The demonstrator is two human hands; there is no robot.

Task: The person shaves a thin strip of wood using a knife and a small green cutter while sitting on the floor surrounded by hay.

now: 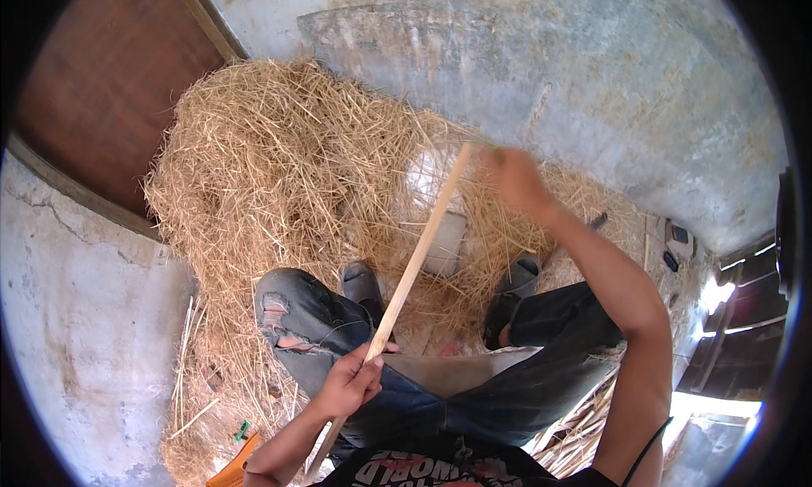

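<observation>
Strip of wood slanting from near left to far right, clamped partway along in the left hand above the left thigh, probably for a steady hold. Close by its far end, a blurred, curled right hand, with no telling whether closed on anything; far left, straw heaped against the wall, likely for foot room.

**Gold and blue-grey, a flash of orange**

The strip is pale cream-tan, the straw golden yellow. The wall is blue-grey, blotched with brown; the board is reddish brown. The jeans are dark blue, fading to grey in patches. The shirt is black with pale print, a scrap green, a flat piece orange.
</observation>
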